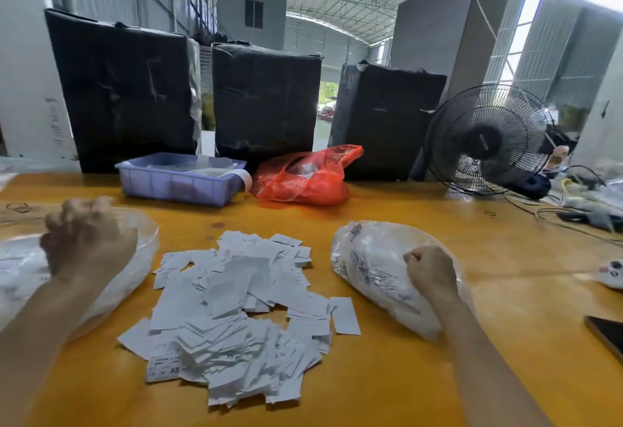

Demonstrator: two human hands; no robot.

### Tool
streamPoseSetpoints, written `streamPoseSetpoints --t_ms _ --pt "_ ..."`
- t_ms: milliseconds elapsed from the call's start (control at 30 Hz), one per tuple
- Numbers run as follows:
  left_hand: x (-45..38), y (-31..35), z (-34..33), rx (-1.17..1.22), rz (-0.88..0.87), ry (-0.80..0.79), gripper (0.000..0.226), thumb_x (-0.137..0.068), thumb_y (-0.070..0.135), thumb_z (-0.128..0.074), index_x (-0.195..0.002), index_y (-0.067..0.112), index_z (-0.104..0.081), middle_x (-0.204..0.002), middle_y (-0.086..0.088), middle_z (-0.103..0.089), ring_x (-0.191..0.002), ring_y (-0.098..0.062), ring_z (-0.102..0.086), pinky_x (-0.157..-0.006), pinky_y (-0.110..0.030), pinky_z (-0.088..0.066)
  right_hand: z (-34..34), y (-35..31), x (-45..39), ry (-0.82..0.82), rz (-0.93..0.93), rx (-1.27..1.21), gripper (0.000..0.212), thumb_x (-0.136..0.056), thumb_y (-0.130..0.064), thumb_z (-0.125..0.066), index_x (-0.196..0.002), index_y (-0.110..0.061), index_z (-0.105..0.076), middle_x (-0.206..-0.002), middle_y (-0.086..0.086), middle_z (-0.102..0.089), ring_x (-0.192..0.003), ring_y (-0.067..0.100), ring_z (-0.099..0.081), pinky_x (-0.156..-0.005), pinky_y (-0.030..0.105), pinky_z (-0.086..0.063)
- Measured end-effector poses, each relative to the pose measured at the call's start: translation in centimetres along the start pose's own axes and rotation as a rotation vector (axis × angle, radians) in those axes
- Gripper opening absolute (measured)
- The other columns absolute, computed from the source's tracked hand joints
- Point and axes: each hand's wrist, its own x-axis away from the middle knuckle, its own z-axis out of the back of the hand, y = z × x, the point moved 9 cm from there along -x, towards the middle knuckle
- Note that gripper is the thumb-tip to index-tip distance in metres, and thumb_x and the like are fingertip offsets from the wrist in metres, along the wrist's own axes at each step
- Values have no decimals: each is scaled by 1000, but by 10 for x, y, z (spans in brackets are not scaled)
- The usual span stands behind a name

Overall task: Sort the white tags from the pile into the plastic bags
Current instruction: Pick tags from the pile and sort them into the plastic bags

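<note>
Reading "XS" on a tag (174,370) — pile of white tags (236,315), yellow table (421,393)

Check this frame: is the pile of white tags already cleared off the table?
No. A large loose pile of white tags lies on the yellow table between the two clear plastic bags, left and right.

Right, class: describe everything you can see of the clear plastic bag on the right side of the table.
The right plastic bag is clear, thin and crinkled, bulging with white tags, some showing dark print. It lies on its side on the yellow table, just right of the loose tag pile and apart from it. The right hand, fingers curled, rests on its near end, though whether it grips the plastic is unclear.
</note>
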Motion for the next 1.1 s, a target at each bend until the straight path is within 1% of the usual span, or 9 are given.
streamPoseSetpoints --t_ms 167,267,367,467,533,733,933,1033,1100 --pt "36 52 27 109 -234 145 44 -75 12 -74 -116 1 -62 -112 -31 -54 -100 -51 -48 -79 -55 -44 26 -14 6 245 14 -365 12 -76 -8 -75 -80 2 -69 -84 19 -70 -81 32 -65 -70 32 -46" --pt "55 84 30 373 -319 -13 39 -80 13 -73 -116 2 -62 -111 -22 -61 -100 -39 -56 -82 -44 -46 1 -50 22 -114 -40 -1009 25 -65 -9 -80 -82 -2 -63 -71 12 -69 -65 21 -65 -60 27 -51" --pt "90 119 16 826 -272 -457 35 -81 39 -68 -102 12 -64 -95 0 -69 -88 -18 -66 -67 -21 -49 -40 -103 59 -549 -79 -1258 40 -60 -6 -77 -95 1 -57 -70 11 -65 -54 14 -62 -50 20 -49" --pt "131 145 -12 1135 -114 -910 58 -66 57 -59 -100 10 -65 -90 -1 -73 -85 -17 -70 -68 -22 -54 -68 -138 93 -750 -33 -1173 44 -60 -6 -77 -100 -1 -59 -67 7 -66 -56 16 -62 -53 21 -50" --pt "147 151 -24 1155 -90 -1015 62 -61 57 -65 -99 8 -68 -85 -2 -73 -75 -13 -68 -67 -23 -54 -80 -148 108 -810 9 -1128 43 -63 -3 -77 -103 1 -60 -66 6 -63 -57 16 -61 -56 21 -50" --pt "152 139 -43 1122 -59 -933 11 -74 16 -78 -77 7 -71 -64 -6 -67 -57 -10 -59 -55 -19 -48 -96 -150 122 -784 123 -888 41 -72 5 -75 -106 -11 -58 -69 5 -57 -61 13 -57 -60 25 -50" --pt "139 130 -47 1098 -56 -872 10 -85 11 -68 -77 6 -64 -65 -3 -64 -55 -9 -57 -57 -20 -49 -103 -141 116 -821 13 -979 12 -74 -12 -77 -81 -9 -68 -61 -1 -59 -55 11 -56 -55 22 -46" --pt "143 128 -54 1180 27 -922 8 -85 15 -67 -85 7 -66 -70 -3 -70 -59 -9 -62 -58 -20 -51 -101 -138 110 -717 36 -983 10 -78 -13 -75 -76 -6 -67 -56 1 -61 -52 12 -58 -53 21 -49" --pt "136 124 -53 1186 50 -831 5 -83 13 -70 -83 8 -68 -66 -1 -67 -58 -10 -57 -56 -19 -48 -96 -141 106 -584 135 -904 12 -84 -15 -70 -78 -5 -69 -59 3 -64 -55 13 -62 -55 24 -51"
